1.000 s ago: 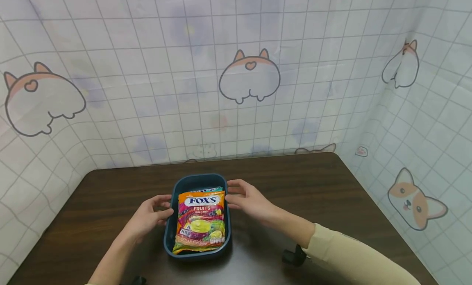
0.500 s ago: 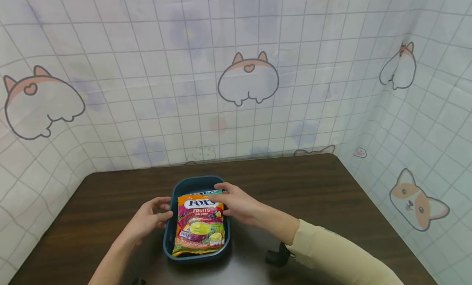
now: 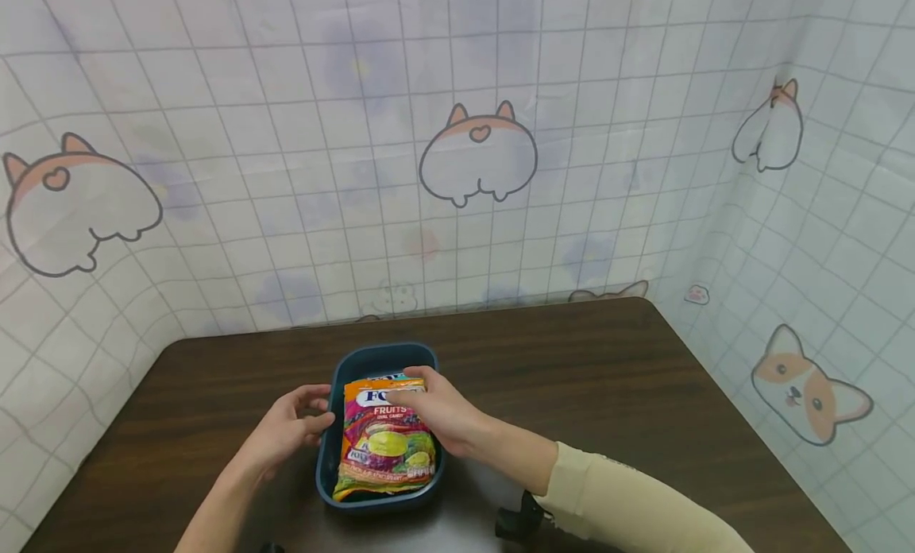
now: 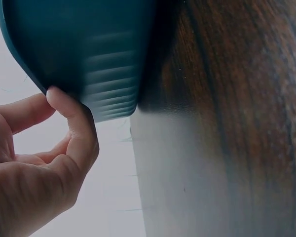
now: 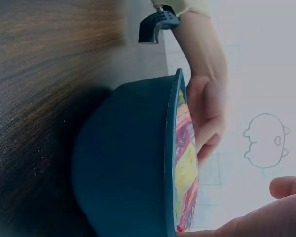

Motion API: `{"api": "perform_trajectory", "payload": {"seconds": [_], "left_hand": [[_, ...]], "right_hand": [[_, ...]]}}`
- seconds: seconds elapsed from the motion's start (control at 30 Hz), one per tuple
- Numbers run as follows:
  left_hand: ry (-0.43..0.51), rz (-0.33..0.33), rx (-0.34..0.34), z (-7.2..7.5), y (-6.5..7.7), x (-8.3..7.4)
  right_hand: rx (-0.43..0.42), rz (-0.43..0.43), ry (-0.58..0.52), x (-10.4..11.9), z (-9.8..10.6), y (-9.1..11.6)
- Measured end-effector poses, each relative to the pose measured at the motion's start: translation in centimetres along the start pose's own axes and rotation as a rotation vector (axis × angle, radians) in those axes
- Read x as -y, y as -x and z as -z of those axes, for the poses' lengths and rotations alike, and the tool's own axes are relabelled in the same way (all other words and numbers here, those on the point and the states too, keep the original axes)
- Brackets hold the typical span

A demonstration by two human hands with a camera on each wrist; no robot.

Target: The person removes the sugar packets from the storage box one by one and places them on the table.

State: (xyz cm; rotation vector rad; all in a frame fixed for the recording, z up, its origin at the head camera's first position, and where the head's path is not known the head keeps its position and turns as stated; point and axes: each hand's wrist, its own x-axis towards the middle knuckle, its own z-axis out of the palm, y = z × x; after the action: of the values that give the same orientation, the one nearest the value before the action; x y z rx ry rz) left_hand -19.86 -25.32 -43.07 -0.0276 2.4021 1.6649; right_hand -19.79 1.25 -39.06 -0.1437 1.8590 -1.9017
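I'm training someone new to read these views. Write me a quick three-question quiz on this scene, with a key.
1. True or false: the left hand is inside the bin.
2. Multiple choice: which word can be read on the front bag? A) MINTS B) FRUITS C) COFFEE
3. Short answer: which hand is over the front bag?

Key:
1. False; it is at the bin's outer side.
2. B
3. The right hand.

A dark wood-grained table [image 3: 572, 378] carries a blue bin [image 3: 386, 357].
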Motion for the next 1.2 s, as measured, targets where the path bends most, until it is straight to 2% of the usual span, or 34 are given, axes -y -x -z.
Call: {"api": "perform_trajectory", "payload": {"seconds": [0.23, 0.57, 1.2], "left_hand": [[0.002, 0.001, 0.007, 0.01, -0.02, 0.18], [0.01, 0.013, 0.004, -0.01, 0.03, 0.24], [0.011, 0.008, 0.002, 0.09, -0.46, 0.72]], "right_hand": [[0.011, 0.028, -0.039, 0.09, 0.18, 0.31], [-0.004, 0.023, -0.119, -0.12, 0.32, 0.33], [0.015, 0.008, -0.054, -0.4, 0.66, 0.46]]}}
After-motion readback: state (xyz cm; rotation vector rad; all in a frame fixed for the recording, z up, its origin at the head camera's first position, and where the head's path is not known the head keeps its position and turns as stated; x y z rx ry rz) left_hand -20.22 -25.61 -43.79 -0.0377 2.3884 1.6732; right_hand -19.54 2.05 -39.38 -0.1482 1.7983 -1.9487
